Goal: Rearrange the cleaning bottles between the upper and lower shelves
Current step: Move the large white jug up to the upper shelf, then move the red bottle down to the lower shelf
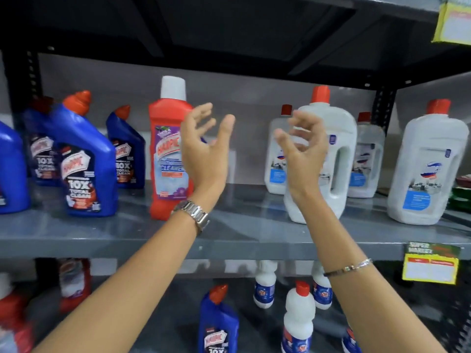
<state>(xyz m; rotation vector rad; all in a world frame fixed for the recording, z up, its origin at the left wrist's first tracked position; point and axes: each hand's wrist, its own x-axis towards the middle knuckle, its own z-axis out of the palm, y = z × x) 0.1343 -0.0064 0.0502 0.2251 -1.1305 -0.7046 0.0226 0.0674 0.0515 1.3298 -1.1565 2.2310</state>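
My left hand [204, 146] and my right hand [302, 146] are both raised in front of the upper shelf [229, 243], fingers spread and holding nothing. Just left of my left hand stands a red bottle with a white cap [167, 149]. A large white bottle with a red cap [336, 149] stands right behind my right hand. Several blue bottles with red caps [86, 159] fill the left of the upper shelf. More white bottles [428, 164] stand at the right. On the lower shelf are a blue bottle [218, 322] and small white bottles [298, 317].
A yellow price tag [430, 266] hangs on the upper shelf's front edge at the right; another tag [451, 21] hangs at the top right. Red bottles [74, 284] stand at the lower left. Black uprights frame the bay, and a green and red packet [461, 192] lies at far right.
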